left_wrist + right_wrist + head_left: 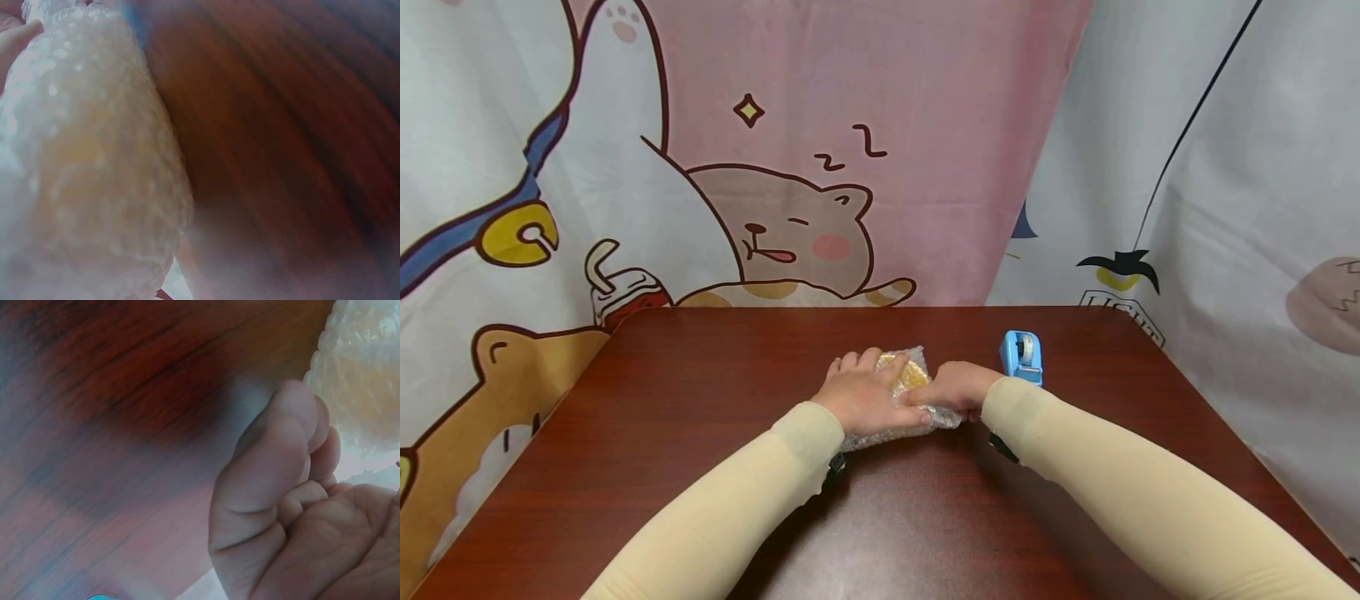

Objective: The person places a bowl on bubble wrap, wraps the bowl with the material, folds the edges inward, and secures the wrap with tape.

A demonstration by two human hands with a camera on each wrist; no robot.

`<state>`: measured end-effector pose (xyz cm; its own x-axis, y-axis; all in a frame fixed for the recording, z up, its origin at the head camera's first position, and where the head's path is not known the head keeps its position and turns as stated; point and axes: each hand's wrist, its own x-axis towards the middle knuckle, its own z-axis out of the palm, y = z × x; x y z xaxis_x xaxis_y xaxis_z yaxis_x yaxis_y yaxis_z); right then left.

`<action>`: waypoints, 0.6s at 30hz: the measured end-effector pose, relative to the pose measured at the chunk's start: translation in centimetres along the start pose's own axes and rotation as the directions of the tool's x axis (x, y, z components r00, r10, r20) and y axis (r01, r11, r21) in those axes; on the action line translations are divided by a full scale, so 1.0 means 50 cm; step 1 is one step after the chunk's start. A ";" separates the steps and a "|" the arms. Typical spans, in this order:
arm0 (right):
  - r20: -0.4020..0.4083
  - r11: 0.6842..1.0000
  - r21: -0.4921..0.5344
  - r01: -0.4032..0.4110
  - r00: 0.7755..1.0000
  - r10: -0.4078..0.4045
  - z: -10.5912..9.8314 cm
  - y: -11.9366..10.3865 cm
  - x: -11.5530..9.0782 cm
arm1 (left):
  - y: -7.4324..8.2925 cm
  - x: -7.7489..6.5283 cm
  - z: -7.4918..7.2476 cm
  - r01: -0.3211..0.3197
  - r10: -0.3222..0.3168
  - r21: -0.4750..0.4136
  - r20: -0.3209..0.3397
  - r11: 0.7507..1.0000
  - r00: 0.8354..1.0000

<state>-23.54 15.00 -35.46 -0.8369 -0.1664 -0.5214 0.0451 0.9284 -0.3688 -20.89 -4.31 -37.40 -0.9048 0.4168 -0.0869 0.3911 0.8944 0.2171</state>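
A bundle of clear bubble wrap [887, 437] lies on the table, with something yellow [913, 377] showing through it. My left hand [863, 393] rests on top of the bundle, palm down, its fingers fairly straight and spread. At the bundle's right end, my right hand [957, 386] holds the wrap, thumb over it and the other fingers curled. The right wrist view shows those curled fingers [275, 462] beside the wrap [362, 381]. Up close in the left wrist view, the bubble wrap [94, 162] is puffy, with a blurred yellow patch. What is inside cannot be made out.
A blue tape dispenser [1021, 357] with a roll in it stands just beyond the right hand. The dark red-brown wooden table [700, 375] reaches back to a cartoon-printed curtain [940, 150].
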 end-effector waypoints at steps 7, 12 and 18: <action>-0.001 1.000 0.001 0.003 1.000 -0.003 0.000 -0.001 0.000 | -0.001 0.003 0.001 0.001 -0.001 -0.007 -0.004 1.000 1.000; -0.001 1.000 0.003 -0.001 1.000 0.001 0.000 -0.002 0.000 | 0.000 0.001 -0.001 0.001 -0.001 -0.002 -0.002 1.000 1.000; 0.003 1.000 -0.004 -0.003 1.000 0.003 0.001 0.000 0.004 | 0.001 -0.002 -0.003 0.003 -0.002 -0.009 0.005 1.000 1.000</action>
<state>-23.68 14.95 -35.59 -0.8351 -0.1646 -0.5249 0.0455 0.9303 -0.3640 -20.79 -4.32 -37.22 -0.9049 0.4154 -0.0927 0.3872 0.8939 0.2258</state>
